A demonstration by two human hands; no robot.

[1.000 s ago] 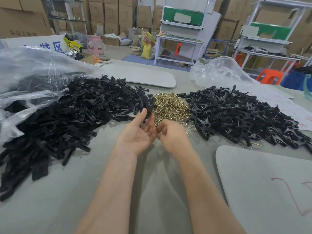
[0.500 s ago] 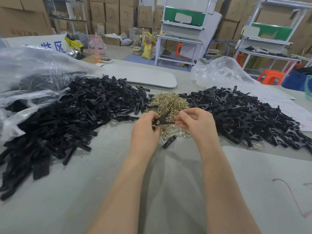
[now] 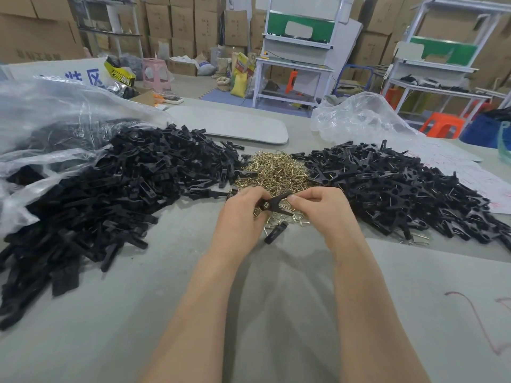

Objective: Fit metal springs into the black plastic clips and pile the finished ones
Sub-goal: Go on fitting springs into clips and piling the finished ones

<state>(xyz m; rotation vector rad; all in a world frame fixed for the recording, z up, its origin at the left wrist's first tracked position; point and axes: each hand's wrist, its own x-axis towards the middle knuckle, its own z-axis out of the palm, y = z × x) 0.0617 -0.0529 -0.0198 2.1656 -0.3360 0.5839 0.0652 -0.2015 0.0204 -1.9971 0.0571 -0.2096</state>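
Since a second ago the hands have risen over the near edge of the brass spring heap (image 3: 273, 170). The left hand (image 3: 240, 217) pinches one end of a black clip (image 3: 273, 202) and the right hand (image 3: 320, 211) pinches the other. A loose clip (image 3: 275, 233) lies on the table just below. The blue writing on the white sign (image 3: 55, 74) includes "区".

A second ago the left hand (image 3: 240, 217) lay open, palm up, beside the curled right hand (image 3: 320, 208). Both have since moved forward over the near edge of the spring pile (image 3: 273, 170) and now pinch a black clip (image 3: 273, 202) between them. A loose clip piece (image 3: 275, 233) now lies on the bench (image 3: 166, 272) just below.
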